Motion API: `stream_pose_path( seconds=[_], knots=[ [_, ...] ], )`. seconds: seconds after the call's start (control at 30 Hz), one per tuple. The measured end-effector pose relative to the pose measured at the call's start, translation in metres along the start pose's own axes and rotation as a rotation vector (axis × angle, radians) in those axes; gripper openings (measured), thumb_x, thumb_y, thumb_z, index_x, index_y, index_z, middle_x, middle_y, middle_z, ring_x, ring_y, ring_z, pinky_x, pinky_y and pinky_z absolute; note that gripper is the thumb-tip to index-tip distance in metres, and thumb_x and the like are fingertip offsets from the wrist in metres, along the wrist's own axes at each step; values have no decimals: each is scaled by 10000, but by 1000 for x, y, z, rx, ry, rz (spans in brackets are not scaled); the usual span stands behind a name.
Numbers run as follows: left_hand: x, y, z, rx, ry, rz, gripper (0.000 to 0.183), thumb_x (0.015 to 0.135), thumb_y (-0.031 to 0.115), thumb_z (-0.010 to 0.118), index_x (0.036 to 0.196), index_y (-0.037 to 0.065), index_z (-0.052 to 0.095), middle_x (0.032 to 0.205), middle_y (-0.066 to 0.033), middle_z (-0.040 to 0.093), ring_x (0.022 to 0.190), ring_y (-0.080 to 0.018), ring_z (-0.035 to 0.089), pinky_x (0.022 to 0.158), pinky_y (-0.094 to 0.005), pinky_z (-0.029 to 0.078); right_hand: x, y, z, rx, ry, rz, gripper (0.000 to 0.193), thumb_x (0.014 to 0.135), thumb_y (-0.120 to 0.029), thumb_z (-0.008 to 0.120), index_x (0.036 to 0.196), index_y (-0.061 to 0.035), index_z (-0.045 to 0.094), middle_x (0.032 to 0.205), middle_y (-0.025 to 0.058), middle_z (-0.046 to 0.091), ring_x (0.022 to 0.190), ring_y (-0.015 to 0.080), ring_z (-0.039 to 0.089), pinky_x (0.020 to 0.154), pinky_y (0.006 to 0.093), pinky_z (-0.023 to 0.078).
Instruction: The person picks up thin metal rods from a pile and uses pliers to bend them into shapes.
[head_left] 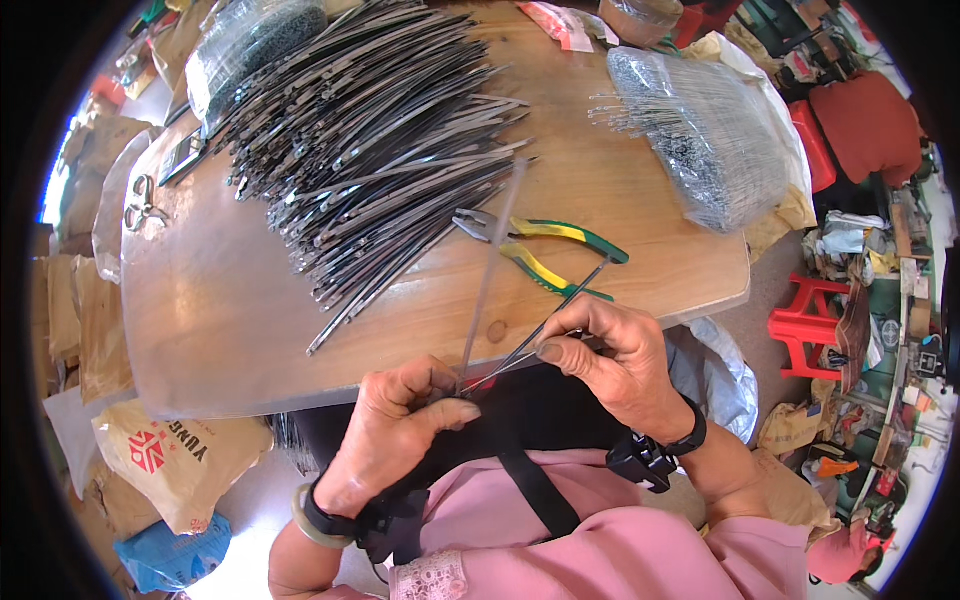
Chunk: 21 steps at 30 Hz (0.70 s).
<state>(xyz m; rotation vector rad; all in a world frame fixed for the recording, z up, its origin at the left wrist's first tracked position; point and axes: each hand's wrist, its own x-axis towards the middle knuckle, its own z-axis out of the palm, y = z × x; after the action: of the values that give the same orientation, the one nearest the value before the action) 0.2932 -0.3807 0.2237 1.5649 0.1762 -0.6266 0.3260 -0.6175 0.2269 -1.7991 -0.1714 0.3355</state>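
Note:
My left hand (395,430) pinches the lower ends of two thin metal rods at the near table edge. One pale rod (490,275) stands up and away from that pinch. A darker rod (555,315) slants to the right, and my right hand (615,355) grips it along its middle. Just beyond the hands lie pliers (545,250) with green and yellow handles, jaws pointing left. A big heap of dark metal rods (370,150) fans over the middle of the wooden table (220,320).
A plastic-wrapped bundle of thin wires (700,140) lies at the table's right end, another wrapped bundle (245,45) at the far left. Scissors (140,200) rest at the left edge. Red stools (815,325) stand on the right; paper sacks (170,455) and a blue bag (170,555) below left.

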Motion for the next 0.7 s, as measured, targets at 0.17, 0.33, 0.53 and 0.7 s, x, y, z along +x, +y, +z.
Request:
stream_pose_path(
  seconds=[0.17, 0.33, 0.53, 0.7],
  knots=[
    [0, 5, -7, -134, -82, -147, 113, 822, -41, 721, 868, -17, 621, 729, -29, 639, 668, -78, 583, 619, -229, 484, -1, 0, -10, 319, 25, 129, 87, 883, -86, 720, 936, -23, 691, 843, -27, 664, 731, 57, 592, 690, 218, 483],
    [-2, -3, -11, -194, -85, -147, 113, 818, -49, 720, 865, -20, 621, 734, -29, 639, 662, -77, 578, 618, -224, 477, 2, 3, -15, 101, -55, -68, 64, 857, -29, 705, 915, -16, 683, 784, 22, 650, 693, 72, 597, 659, 230, 483],
    [-4, 1, -10, -144, -61, -158, 122, 814, -46, 727, 878, -22, 626, 752, -31, 643, 665, -77, 577, 616, -221, 471, 2, -5, -15, -175, 147, -214, 105, 805, 4, 716, 854, -5, 623, 714, 42, 620, 624, 82, 586, 607, 234, 478],
    [-5, 1, -10, -90, -58, -138, 127, 812, -51, 728, 877, -27, 623, 747, -29, 640, 669, -76, 582, 623, -223, 477, 5, -2, -10, -162, 43, -225, 194, 775, 15, 742, 951, -8, 663, 802, 60, 642, 710, 149, 647, 642, 269, 504]
  ],
)
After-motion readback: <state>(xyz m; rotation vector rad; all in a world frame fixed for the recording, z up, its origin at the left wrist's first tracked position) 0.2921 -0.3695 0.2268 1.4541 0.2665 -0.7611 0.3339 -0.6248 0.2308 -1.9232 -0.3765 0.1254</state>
